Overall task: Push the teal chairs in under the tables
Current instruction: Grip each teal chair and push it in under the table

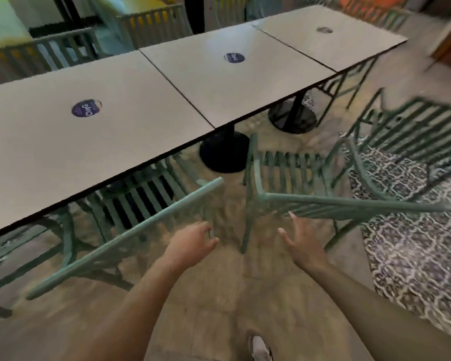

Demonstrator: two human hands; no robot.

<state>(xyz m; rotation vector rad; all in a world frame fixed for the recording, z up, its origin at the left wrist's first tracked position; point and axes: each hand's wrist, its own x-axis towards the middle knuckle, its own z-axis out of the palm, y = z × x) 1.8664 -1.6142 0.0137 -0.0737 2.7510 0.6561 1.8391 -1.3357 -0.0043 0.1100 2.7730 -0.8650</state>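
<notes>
**Beside the table row: two hands reached toward a teal chair**

Between the two nearest chairs, both hands are seen held out with nothing gripped. The left hand [193, 239] is loosely curled, near the back rail of the left teal chair [130, 230], whose seat is already partly under the near table [63, 142]. The right hand [301, 246] is spread open just below the top rail of the middle teal chair [292, 183], which stands apart from the middle table [232, 82]. A third chair [412, 142] is seen further right, on the patterned floor tiles [414, 246]. The slatted frame is judged metal, stiff, fairly light; the top rail should be taken with both hands. Scraping on the stone-like floor [206, 308] can be expected
</notes>
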